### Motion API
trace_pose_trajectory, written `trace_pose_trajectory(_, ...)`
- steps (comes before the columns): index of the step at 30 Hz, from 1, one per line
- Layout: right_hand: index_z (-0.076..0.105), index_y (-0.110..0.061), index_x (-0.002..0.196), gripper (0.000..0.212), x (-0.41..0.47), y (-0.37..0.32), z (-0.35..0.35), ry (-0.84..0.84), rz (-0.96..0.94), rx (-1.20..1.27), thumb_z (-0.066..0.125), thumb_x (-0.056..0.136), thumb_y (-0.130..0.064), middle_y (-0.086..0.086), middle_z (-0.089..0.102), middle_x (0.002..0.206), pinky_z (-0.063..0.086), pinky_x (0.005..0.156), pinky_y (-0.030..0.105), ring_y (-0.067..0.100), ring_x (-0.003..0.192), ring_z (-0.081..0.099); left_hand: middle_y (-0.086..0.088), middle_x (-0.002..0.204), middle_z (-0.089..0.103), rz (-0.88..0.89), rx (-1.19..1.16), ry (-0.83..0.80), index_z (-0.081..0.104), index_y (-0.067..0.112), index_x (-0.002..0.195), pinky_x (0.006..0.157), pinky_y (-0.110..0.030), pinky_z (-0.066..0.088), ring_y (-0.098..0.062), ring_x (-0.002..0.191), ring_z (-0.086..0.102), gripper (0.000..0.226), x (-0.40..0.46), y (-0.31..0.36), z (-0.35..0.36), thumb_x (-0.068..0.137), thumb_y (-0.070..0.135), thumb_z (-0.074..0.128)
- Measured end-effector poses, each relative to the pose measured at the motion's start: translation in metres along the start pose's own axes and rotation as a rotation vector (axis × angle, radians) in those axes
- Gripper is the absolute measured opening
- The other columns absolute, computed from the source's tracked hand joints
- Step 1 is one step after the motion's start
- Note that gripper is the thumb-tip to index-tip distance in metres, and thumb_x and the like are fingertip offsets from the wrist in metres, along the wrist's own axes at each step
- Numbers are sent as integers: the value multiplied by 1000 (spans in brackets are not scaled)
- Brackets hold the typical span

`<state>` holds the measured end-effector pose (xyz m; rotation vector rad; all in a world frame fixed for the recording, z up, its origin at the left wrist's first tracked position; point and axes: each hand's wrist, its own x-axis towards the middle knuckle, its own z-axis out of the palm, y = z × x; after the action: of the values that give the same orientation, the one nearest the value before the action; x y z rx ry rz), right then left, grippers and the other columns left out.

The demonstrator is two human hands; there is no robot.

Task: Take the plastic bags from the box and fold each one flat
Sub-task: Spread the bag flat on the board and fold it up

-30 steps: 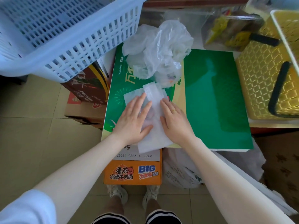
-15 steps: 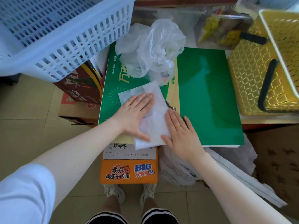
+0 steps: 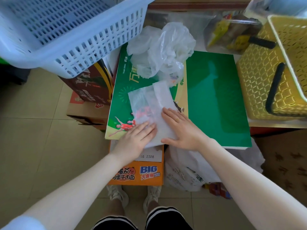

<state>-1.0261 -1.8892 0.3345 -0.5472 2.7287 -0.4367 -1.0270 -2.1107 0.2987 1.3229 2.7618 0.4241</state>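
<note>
A translucent white plastic bag [image 3: 149, 103], partly folded into a long strip, lies flat on the green box top [image 3: 214, 100]. My left hand [image 3: 134, 138] presses its near left corner with straight fingers. My right hand [image 3: 181, 128] lies flat on the bag's near right part, a ring on one finger. Behind the flat bag sits a heap of crumpled clear plastic bags [image 3: 161, 48] on the same box top.
A pale blue slotted basket [image 3: 69, 34] overhangs at the upper left. A yellow lattice basket [image 3: 265, 77] with a black handle stands on the right. Below are an orange noodle carton [image 3: 139, 173], brown cartons [image 3: 89, 90] and a white printed bag [image 3: 187, 173] on the tiled floor.
Both hands have slid toward me along the bag, down to its near end. The bag's far part is now uncovered and lies flat.
</note>
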Motion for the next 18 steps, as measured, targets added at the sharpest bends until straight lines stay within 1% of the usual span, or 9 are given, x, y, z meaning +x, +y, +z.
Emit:
trace_pose_trajectory(2, 21, -12, 148, 116, -4, 5, -4, -14, -10, 96, 34, 61, -88, 2, 14, 157, 9, 118, 34, 17, 145, 10, -7, 139, 46, -25, -164, 22, 35, 11, 136, 108, -39, 32, -24, 128, 42, 57, -4, 2, -3, 79, 10, 42)
trace_pose_trajectory(4, 24, -14, 147, 117, -12, 6, -12, -65, -19, 250, 40, 58, -89, -3, 18, 155, 12, 116, 29, 11, 143, 13, 3, 138, 40, -132, -438, 49, 36, 11, 138, 111, -18, 21, -9, 129, 34, 56, -11, 5, -12, 83, 10, 36)
trace_pose_trajectory(6, 27, -21, 145, 108, -19, 4, -20, -146, 14, 395, 59, 60, -78, -13, 27, 148, 17, 112, 22, 2, 136, 22, 7, 128, 52, -268, -669, 51, 43, 18, 133, 99, -4, 28, 5, 115, 44, 46, -14, 8, -24, 88, 13, 38)
trace_pose_trajectory(8, 43, -29, 135, 78, -23, 3, -24, -160, 129, 560, 75, 68, -53, -14, 50, 130, 36, 97, 22, 4, 114, 47, 2, 81, 68, -360, -749, 118, 52, 24, 124, 59, -8, 40, 5, 66, 56, 33, -11, 10, -35, 94, 26, 37)
trace_pose_trajectory(10, 60, -33, 103, 27, -19, -1, -22, -22, 240, 723, 72, 79, -30, -7, 61, 90, 43, 71, 29, 15, 74, 52, 2, 48, 45, -489, -742, 186, 57, 24, 116, 42, -19, 23, -5, 39, 39, 34, -2, 7, -37, 95, 38, 33)
trace_pose_trajectory(11, 61, -32, 87, 8, -14, -5, -21, 61, 312, 775, 66, 84, -26, -5, 58, 77, 42, 63, 31, 16, 63, 49, 3, 45, 37, -553, -733, 196, 57, 23, 115, 42, -21, 20, -7, 37, 36, 38, 4, 5, -38, 93, 41, 32)
trace_pose_trajectory(14, 53, -24, 68, 24, 5, -15, -17, 210, 534, 827, 53, 92, -27, 5, 53, 60, 41, 49, 31, 18, 45, 44, -1, 51, 44, -685, -697, 220, 53, 17, 119, 42, -19, 25, -5, 42, 39, 33, 20, 1, -39, 94, 37, 42)
trace_pose_trajectory(16, 45, -17, 64, 32, 19, -19, -17, 244, 606, 741, 49, 94, -29, 6, 49, 58, 35, 47, 29, 22, 48, 43, 2, 69, 55, -763, -697, 260, 53, 14, 107, 46, -14, 35, -3, 56, 47, 22, 27, -1, -39, 93, 31, 49)
trace_pose_trajectory(18, 38, -14, 64, 35, 31, -19, -17, 244, 649, 594, 45, 95, -29, 4, 44, 59, 26, 50, 31, 23, 58, 40, 5, 68, 50, -823, -666, 270, 50, 11, 92, 45, -14, 34, -5, 57, 44, 15, 33, -3, -38, 93, 26, 50)
